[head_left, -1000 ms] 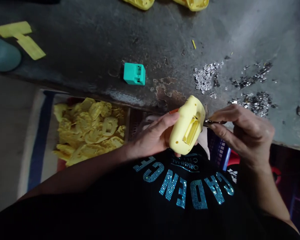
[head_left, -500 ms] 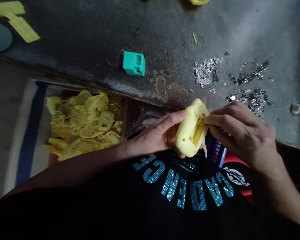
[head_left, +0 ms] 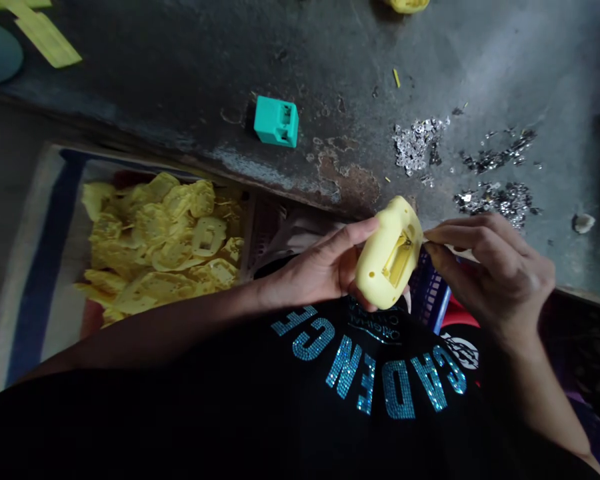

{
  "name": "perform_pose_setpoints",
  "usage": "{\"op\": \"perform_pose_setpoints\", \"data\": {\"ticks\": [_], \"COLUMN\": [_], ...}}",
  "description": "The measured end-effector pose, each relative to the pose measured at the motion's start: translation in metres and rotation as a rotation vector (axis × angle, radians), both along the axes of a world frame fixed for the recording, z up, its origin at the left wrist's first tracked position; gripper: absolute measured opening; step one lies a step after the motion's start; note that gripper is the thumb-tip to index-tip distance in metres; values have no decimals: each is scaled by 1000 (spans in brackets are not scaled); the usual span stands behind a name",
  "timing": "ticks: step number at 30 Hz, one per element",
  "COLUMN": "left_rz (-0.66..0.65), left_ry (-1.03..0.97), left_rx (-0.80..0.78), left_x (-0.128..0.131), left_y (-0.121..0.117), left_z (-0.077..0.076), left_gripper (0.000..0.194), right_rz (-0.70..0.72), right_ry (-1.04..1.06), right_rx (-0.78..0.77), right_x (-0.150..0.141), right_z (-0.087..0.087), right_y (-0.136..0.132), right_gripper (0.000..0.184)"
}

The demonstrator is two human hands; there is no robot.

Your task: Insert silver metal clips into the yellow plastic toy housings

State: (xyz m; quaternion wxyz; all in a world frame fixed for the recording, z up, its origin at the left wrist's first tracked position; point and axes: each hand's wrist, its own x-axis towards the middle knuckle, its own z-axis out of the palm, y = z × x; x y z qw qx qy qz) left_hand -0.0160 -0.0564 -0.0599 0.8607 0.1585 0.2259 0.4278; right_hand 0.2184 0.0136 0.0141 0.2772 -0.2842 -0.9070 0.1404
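Observation:
My left hand (head_left: 325,267) is closed around a pale yellow plastic housing (head_left: 379,267), rounded, with an open rectangular compartment facing up and to the right. A small dark metal piece (head_left: 407,244) shows at the compartment's upper end. Just right of the housing, my right hand (head_left: 490,267) is pinched, with thumb and forefinger pressed together near its edge. What those fingertips hold, if anything, is too small to make out. On the bench ahead lie a pile of small shiny metal pieces (head_left: 415,148) and two darker piles nearer the right.
A teal block with slots (head_left: 276,122) sits on the dark metal bench (head_left: 180,87). Below the bench edge at left, a container holds many yellow plastic shells (head_left: 155,233). A blue basket (head_left: 430,293) is partly hidden behind my hands. Yellow strips (head_left: 47,37) lie at upper left.
My right hand has drawn back from the compartment to just right of the housing. The metal piece inside now shows. My left hand still holds the housing; the view has shifted slightly.

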Motion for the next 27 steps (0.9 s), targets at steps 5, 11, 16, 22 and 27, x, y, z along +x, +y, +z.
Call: {"op": "perform_pose_setpoints", "data": {"ticks": [5, 11, 16, 22, 27], "left_rz": [-14, -9, 105, 164, 175], "left_ry": [-21, 3, 113, 206, 263], "left_rx": [20, 55, 42, 147, 221], "left_x": [-1, -1, 3, 7, 3], "left_y": [-1, -3, -7, -13, -21], "left_z": [3, 0, 5, 9, 15], "left_gripper": [57, 59, 63, 66, 63], "right_rz": [-18, -45, -82, 58, 27], "right_ry": [-48, 1, 88, -34, 72], "right_rx": [99, 175, -200, -324, -285], "right_x": [0, 0, 1, 0, -6], "right_z": [-7, -20, -7, 4, -14], "right_y": [-9, -20, 0, 20, 10], "right_gripper": [43, 49, 41, 52, 53]}}
